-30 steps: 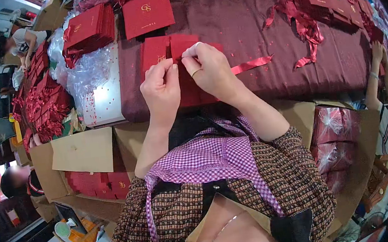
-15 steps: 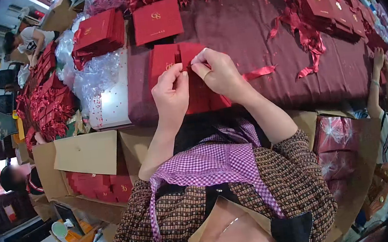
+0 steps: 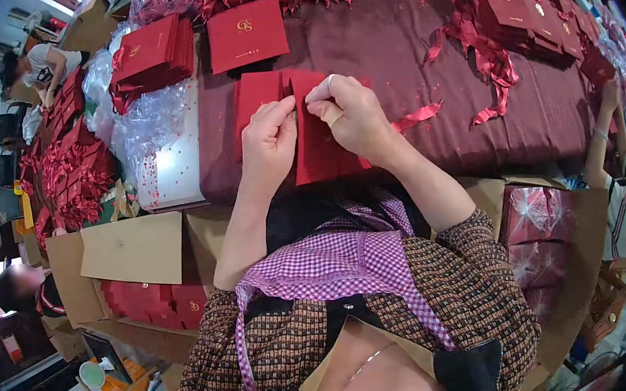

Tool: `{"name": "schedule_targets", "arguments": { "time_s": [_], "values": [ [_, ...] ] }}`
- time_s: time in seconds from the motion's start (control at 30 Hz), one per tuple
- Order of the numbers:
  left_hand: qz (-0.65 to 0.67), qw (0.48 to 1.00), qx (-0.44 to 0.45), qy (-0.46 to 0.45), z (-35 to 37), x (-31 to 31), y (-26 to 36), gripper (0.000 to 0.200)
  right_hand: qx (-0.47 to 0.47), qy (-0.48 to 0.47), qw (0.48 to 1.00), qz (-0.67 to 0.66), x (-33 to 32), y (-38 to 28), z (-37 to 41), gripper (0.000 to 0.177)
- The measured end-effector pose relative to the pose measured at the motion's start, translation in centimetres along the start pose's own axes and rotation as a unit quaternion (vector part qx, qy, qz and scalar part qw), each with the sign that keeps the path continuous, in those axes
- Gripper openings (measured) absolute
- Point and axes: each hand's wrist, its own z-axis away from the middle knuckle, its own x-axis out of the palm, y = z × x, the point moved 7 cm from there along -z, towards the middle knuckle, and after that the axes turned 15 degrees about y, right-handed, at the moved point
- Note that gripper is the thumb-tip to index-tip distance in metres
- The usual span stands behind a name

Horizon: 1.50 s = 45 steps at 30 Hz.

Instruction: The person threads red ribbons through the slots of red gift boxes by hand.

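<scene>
A red gift bag [image 3: 312, 157], with its panels spread and a dark gap near its top, lies on the cloth-covered table in front of me. My left hand [image 3: 269, 131] is closed in a pinch over its left panel, fingertips beside the gap. Facing it across the gap, my right hand [image 3: 346, 110] is also pinched shut, with a tan strip around one finger. Whatever sits between the fingertips is too small to make out. A red ribbon [image 3: 417, 116] runs out to the right from beneath my right wrist. Just beyond lies a flat red bag with a gold emblem [image 3: 247, 37].
Stacked red bags [image 3: 150, 56] stand at left, beside clear plastic wrap [image 3: 147, 129]. More stacked bags with ribbons [image 3: 524, 13] lie at right. Open cartons [image 3: 134, 250] flank me below the table edge. Other people [image 3: 55, 63] are at the left and right.
The whole view has shifted slightly left. My left hand has turned a little, its knuckles more upward. Both hands stay pinched over the gap in the bag.
</scene>
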Motion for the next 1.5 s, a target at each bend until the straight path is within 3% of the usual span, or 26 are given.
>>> {"name": "schedule_targets", "arguments": {
  "time_s": [0.07,0.17,0.2,0.27,0.3,0.37,0.4,0.47,0.53,0.63,0.7,0.73,0.8,0.87,0.9,0.93,1.0,1.07,1.1,1.2,1.27,1.3,1.33,1.4,1.5],
  "values": [
    [-0.004,1.000,0.005,0.011,-0.1,-0.1,0.2,0.016,-0.024,-0.002,1.000,0.005,-0.3,-0.8,-0.2,0.008],
    [-0.019,0.999,-0.026,-0.001,-0.5,-0.2,-0.6,0.012,0.128,-0.144,0.977,-0.090,-0.2,-0.1,-0.8,0.021],
    [-0.011,0.999,-0.030,-0.008,-0.6,-0.1,-0.7,0.011,0.117,-0.139,0.980,-0.084,-0.5,0.1,-1.6,0.021],
    [-0.033,0.999,-0.033,-0.028,-0.8,0.3,-0.1,0.008,-0.158,-0.072,0.985,0.008,-1.4,-2.2,-3.1,0.028],
    [-0.019,0.999,-0.033,-0.029,-0.8,0.5,0.2,0.007,-0.198,-0.068,0.975,0.071,-1.1,-2.5,-3.0,0.029],
    [0.012,1.000,-0.015,-0.022,-0.9,1.2,0.1,0.005,-0.223,-0.094,0.967,0.081,-0.5,-2.8,-2.9,0.028],
    [0.015,1.000,-0.009,-0.019,-0.8,1.3,-0.1,0.005,-0.192,-0.106,0.974,0.052,-0.3,-2.3,-3.1,0.023],
    [0.038,0.996,-0.083,-0.011,-0.5,1.3,-1.3,0.004,-0.165,-0.149,0.974,0.049,0.0,-2.0,-3.3,0.017],
    [0.065,0.994,-0.083,0.004,-0.5,1.0,-1.5,0.004,-0.178,-0.150,0.971,0.051,0.1,-1.7,-3.4,0.012],
    [0.078,0.979,-0.181,-0.048,0.3,1.2,-3.6,0.008,-0.167,-0.195,0.966,0.036,0.2,-1.6,-3.1,0.008],
    [0.109,0.957,-0.268,0.005,0.0,-0.4,-4.4,0.011,-0.161,-0.220,0.961,0.048,-0.2,-1.4,-3.2,0.008],
    [0.158,0.956,-0.241,0.052,-0.9,-1.6,-4.9,0.013,-0.153,-0.242,0.956,0.058,-0.4,-1.2,-3.2,0.007],
    [0.302,0.886,-0.323,0.140,-1.7,-4.1,-7.0,0.009,-0.164,-0.248,0.953,0.057,-1.2,-1.0,-3.5,0.005],
    [0.258,0.897,-0.323,0.158,-2.6,-5.9,-7.8,0.007,-0.153,-0.232,0.959,0.058,-1.6,-0.3,-3.9,0.004],
    [0.156,0.921,-0.329,0.138,-2.7,-6.3,-8.0,0.008,-0.135,-0.227,0.963,0.054,-1.7,0.0,-4.4,0.003],
    [0.050,0.961,-0.223,0.154,-3.2,-6.6,-6.8,0.010,-0.135,-0.223,0.964,0.049,-1.6,0.6,-4.8,0.004],
    [-0.136,0.976,-0.047,0.163,-3.8,-6.3,-2.3,0.014,-0.118,-0.206,0.970,0.050,-1.8,1.2,-5.5,0.007],
    [-0.068,0.990,-0.067,0.100,-3.0,-5.2,-1.8,0.012,-0.052,-0.208,0.977,0.010,-1.5,2.8,-6.1,0.008],
    [-0.076,0.995,-0.009,0.060,-2.7,-4.2,-0.7,0.011,-0.014,-0.213,0.977,0.005,-1.3,3.5,-6.2,0.008],
    [-0.097,0.994,-0.021,-0.043,-0.7,-0.9,0.1,0.014,0.047,-0.225,0.973,0.000,-0.5,4.7,-6.1,0.009],
    [-0.113,0.992,-0.003,-0.062,-0.3,-0.1,-0.2,0.014,0.065,-0.222,0.973,-0.006,0.4,5.5,-6.0,0.009],
    [-0.138,0.988,0.050,-0.047,-0.4,0.1,0.3,0.012,0.079,-0.221,0.972,-0.008,0.6,5.9,-5.8,0.009],
    [-0.138,0.988,0.051,-0.056,-0.4,0.3,0.0,0.012,0.103,-0.224,0.969,-0.007,0.7,6.5,-5.5,0.015],
    [-0.131,0.991,-0.008,-0.039,-0.5,0.1,-1.0,0.011,0.101,-0.141,0.982,-0.080,0.0,6.2,-5.5,0.023],
    [-0.097,0.987,-0.125,0.014,-0.2,-1.1,-3.9,0.013,0.074,-0.051,0.995,-0.033,-3.8,6.9,-5.1,0.033]
  ]
}}
